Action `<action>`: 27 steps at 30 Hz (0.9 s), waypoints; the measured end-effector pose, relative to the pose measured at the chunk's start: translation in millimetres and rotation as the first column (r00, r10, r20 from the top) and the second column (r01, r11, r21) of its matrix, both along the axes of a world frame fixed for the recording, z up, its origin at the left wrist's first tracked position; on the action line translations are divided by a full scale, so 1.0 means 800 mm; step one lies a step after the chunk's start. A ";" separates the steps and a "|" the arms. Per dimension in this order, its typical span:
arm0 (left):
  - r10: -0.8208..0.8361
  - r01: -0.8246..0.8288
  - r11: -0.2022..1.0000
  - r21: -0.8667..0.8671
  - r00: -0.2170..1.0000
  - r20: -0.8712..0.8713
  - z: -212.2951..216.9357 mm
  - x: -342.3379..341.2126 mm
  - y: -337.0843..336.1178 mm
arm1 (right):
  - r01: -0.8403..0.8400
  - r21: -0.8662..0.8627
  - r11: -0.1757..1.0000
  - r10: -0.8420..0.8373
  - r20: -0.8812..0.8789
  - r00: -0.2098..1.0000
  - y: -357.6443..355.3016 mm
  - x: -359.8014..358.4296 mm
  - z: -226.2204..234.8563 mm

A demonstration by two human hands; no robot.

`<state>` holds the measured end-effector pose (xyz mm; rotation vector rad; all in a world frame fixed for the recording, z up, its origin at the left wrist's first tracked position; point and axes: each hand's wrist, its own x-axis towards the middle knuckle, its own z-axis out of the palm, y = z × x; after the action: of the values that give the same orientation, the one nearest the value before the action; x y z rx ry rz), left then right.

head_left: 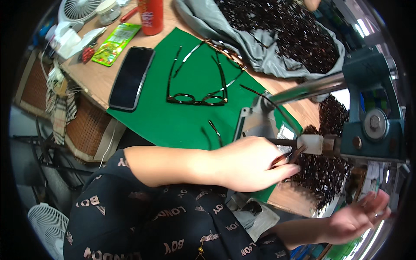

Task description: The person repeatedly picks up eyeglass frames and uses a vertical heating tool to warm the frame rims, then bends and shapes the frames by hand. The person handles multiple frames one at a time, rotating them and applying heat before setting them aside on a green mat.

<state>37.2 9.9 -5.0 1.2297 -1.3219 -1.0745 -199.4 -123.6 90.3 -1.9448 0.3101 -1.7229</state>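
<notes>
"Where is the left hand (255, 164) seen?"

"It is held over the near edge of the green mat (156, 125), beside the press (368, 102)."

"And its fingers?"

"They are closed, and a brown piece (299, 153) is pinched at the thumb. Its full shape is hidden by the hand and blurred."

"Is the white collar (310, 144) of the press touched by it?"

"That cannot be told; the piece is seen just beside it."

"What of the right hand (359, 216)?"

"It is raised beyond the right end of the tabletop (102, 81), palm turned up. Its fingers are parted and loosely curled; they are blurred, and nothing is seen to be gripped."

"What is carried by the mat?"

"Black glasses (195, 103) are laid near its middle, lenses toward the near edge, temples toward the far corner. Brown glasses (225, 51) are set at the far right edge, next to a grey bag (208, 21) filled with dark bits (294, 34). A loose temple (212, 127) is left toward the near edge."

"And the left edge?"

"It is overlapped by a phone (132, 78). A green packet (115, 45) is placed farther off, on the tabletop, with a red bottle (151, 19) close by."
</notes>
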 end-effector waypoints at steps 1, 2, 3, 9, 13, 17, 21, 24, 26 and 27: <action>-0.005 0.002 1.000 0.021 0.990 0.144 -0.014 0.009 0.009 | 0.062 0.107 0.992 -0.056 -0.057 0.997 0.001 0.007 -0.026; -0.006 -0.008 0.999 0.047 0.958 0.286 -0.026 0.020 0.021 | 0.118 0.213 0.970 -0.094 -0.120 0.988 0.005 0.017 -0.050; -0.015 -0.017 0.996 0.087 0.937 0.350 -0.037 0.031 0.031 | 0.121 0.278 0.953 -0.091 -0.119 0.989 0.008 0.020 -0.071; -0.158 -0.110 0.958 0.267 0.575 0.803 -0.051 0.108 0.048 | 0.084 0.479 0.874 -0.005 -0.163 0.987 0.020 -0.008 -0.127; 0.117 -0.247 0.969 -0.016 0.403 0.908 -0.012 0.145 0.027 | 0.125 0.526 0.841 -0.032 -0.184 0.983 0.027 -0.021 -0.138; 0.359 -0.340 0.910 -0.239 0.352 0.864 -0.052 0.164 -0.079 | 0.151 0.583 0.798 0.015 -0.270 0.963 0.033 -0.020 -0.152; 0.091 -0.460 0.886 0.062 0.302 0.949 -0.090 0.190 -0.159 | 0.260 0.688 0.677 0.182 -0.499 0.848 0.047 -0.026 -0.185; 0.445 -0.673 0.739 -0.020 0.466 0.765 -0.016 0.175 -0.126 | 0.333 0.651 0.682 0.217 -0.615 0.758 0.048 -0.034 -0.234; 0.717 -0.718 0.691 -0.079 0.695 -0.043 -0.037 0.220 -0.117 | 0.349 0.501 0.792 0.167 -0.727 0.666 0.045 -0.028 -0.247; 0.709 -0.757 0.646 -0.099 0.642 -0.291 -0.020 0.208 -0.109 | 0.366 0.471 0.803 0.139 -0.744 0.653 0.044 -0.026 -0.248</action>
<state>204.0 -77.5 -20.9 1.2617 -0.6029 -0.4302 -220.5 -88.5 -107.8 -2.0390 1.1576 -0.5977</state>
